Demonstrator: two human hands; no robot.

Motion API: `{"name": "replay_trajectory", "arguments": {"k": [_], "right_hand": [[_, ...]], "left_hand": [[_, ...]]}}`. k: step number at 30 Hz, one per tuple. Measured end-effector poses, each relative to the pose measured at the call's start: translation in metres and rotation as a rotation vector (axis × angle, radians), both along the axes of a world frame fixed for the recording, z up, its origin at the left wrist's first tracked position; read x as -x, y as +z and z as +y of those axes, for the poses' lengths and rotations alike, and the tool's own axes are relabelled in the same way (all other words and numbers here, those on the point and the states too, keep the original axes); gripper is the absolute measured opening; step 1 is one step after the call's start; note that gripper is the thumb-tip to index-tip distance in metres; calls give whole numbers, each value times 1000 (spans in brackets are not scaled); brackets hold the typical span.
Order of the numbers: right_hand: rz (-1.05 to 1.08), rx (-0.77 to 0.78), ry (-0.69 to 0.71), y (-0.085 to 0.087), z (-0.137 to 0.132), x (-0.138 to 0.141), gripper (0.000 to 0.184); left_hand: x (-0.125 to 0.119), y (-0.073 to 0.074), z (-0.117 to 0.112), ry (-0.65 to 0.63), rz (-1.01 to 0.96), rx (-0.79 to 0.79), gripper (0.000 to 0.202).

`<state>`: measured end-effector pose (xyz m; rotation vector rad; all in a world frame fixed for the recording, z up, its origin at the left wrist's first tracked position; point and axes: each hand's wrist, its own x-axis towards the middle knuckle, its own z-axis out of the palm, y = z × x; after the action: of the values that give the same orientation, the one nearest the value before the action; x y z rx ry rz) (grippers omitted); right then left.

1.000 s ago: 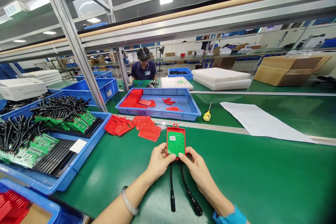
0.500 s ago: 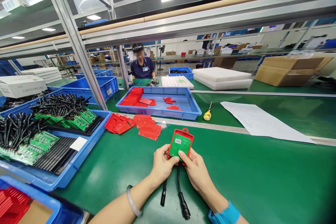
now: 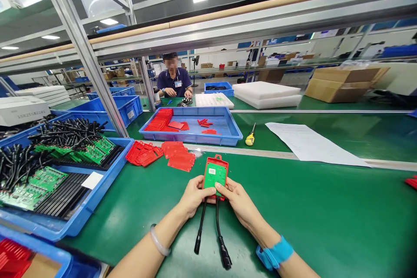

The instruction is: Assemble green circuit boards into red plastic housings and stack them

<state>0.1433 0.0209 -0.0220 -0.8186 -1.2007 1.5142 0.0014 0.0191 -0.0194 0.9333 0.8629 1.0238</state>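
Note:
Both my hands hold a red plastic case with a green circuit board seated in it, upright over the green mat. My left hand grips its lower left edge, thumb on the board. My right hand grips the lower right edge, thumb pressed on the board's bottom. Two black cables with connectors trail from the case's bottom toward me. Loose red case covers lie just beyond on the mat.
A blue tray at left holds green boards with black cables. A second blue tray ahead holds red parts. A yellow screwdriver and a white paper sheet lie to the right. A person sits across the bench.
The case was tilted to the right half a second ago and now stands straight again. The cables have swung left under it. My hands kept their grip.

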Motion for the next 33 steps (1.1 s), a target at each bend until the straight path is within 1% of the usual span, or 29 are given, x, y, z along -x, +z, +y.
{"name": "replay_trajectory", "arguments": {"k": [2, 4, 6, 8, 11, 12, 16, 19, 22, 24, 27, 29, 31, 33], "right_hand": [[-56, -32, -15, 1, 0, 0, 49], [-70, -25, 0, 0, 0, 1, 49], [-36, 6, 53, -1, -1, 3, 48], [-10, 1, 119, -2, -2, 4, 46], [-19, -67, 170, -4, -4, 5, 58], [-29, -83, 168, -6, -4, 5, 62], [-105, -108, 128, -13, -6, 9, 67], [-179, -151, 58, -21, -8, 15, 74], [-257, -189, -25, -25, -11, 20, 72], [-258, -189, -26, -22, -11, 21, 68], [-202, -131, 40, -11, -6, 19, 56], [-188, -115, 78, -4, 0, 20, 52], [-218, -156, 77, -1, 6, 24, 51], [-264, -219, 58, -1, 12, 30, 51]], "left_hand": [[3, 3, 0, -41, -8, 30, 46], [4, 4, 0, -39, -17, 47, 45], [5, 4, 0, 6, -35, 47, 45], [6, 4, 2, 61, -60, 45, 43], [9, 3, 3, 106, -92, 62, 39], [9, 3, 3, 113, -101, 71, 39], [6, 3, 2, 137, -137, 95, 40], [-1, 1, -1, 174, -166, 90, 39], [-6, 2, -5, 203, -197, 78, 39], [-6, 4, -6, 214, -212, 67, 39], [-3, 7, -4, 224, -239, 48, 37], [0, 7, -2, 240, -264, 41, 35], [3, 7, 1, 264, -287, 46, 34], [5, 6, 3, 284, -308, 51, 33]]}}
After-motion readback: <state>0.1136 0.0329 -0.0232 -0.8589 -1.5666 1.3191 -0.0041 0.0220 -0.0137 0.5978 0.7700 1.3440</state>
